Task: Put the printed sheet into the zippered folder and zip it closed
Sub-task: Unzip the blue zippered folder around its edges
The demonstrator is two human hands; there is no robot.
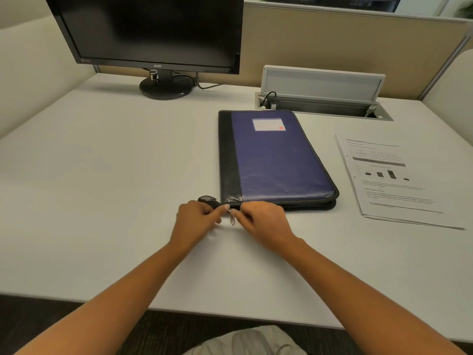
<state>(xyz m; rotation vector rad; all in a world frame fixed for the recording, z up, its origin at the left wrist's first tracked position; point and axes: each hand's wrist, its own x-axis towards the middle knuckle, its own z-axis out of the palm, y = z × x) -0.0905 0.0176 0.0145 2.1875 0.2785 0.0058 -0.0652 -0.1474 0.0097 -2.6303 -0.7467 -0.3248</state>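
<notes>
Right now one zippered folder is lying flat and closed mid-desk, with the printed sheet waiting outside it, just to its right. The right hand is pinching the metal zipper pull at the near corner; the left hand is pressing fingertips beside it. Yanking unbraced risks sliding the folder into the paper. One monitor is standing behind.

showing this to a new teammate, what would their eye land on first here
First, the blue and black zippered folder lying flat mid-desk, with the left hand and right hand meeting at its near left corner around the metal zipper pull. Next, the printed sheet with a small bar chart, lying on the desk right of the folder, not yet inside. Behind, a dark monitor fills the back left.
</notes>
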